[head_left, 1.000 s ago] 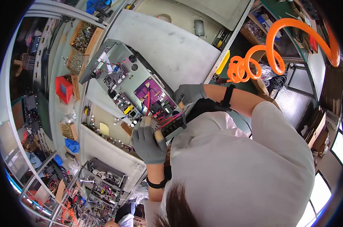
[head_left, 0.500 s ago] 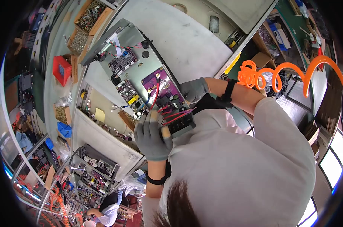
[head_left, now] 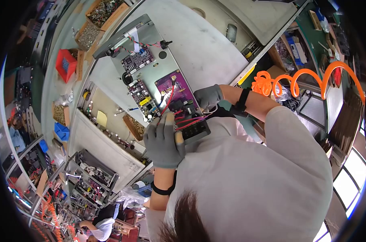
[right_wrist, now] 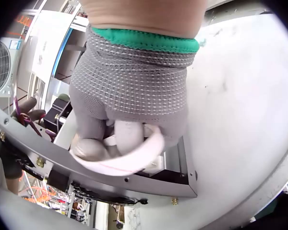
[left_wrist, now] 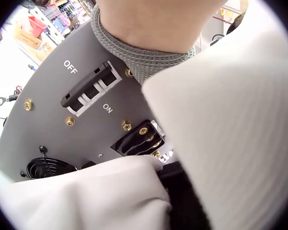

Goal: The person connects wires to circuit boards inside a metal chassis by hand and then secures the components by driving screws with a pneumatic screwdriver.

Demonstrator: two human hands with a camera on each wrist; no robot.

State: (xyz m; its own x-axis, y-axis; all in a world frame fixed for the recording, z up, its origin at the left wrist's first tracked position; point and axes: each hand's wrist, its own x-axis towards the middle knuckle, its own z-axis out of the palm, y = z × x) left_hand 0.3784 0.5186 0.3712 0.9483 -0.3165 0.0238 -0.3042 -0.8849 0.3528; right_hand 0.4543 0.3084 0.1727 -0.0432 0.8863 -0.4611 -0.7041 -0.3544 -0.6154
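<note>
An open grey metal chassis [head_left: 150, 60] lies at an angle on the worktable. Inside it are a purple circuit board [head_left: 173, 86], smaller boards and red wires [head_left: 171, 99]. My gloved left hand [head_left: 164, 141] lies over the chassis's near corner, its fingertips among the wires by a black terminal block [head_left: 195, 131]; I cannot tell whether it pinches them. At the chassis's right side, my gloved right hand [head_left: 208, 98] has curled fingers around a pale looped band [right_wrist: 129, 163], blurred in the right wrist view. The left wrist view shows the end panel [left_wrist: 43, 124] with a breaker switch [left_wrist: 91, 88].
Orange coiled hose [head_left: 300, 84] hangs at the right. Along the left side stand a red bin [head_left: 65, 66], cardboard boxes of small parts [head_left: 104, 14] and a blue bin [head_left: 62, 131]. Another assembled chassis [head_left: 92, 173] stands at the lower left.
The view has shifted, and the chassis appears turned more upright in it. My right hand has moved back slightly along the chassis's side; the left stays over the wires.
</note>
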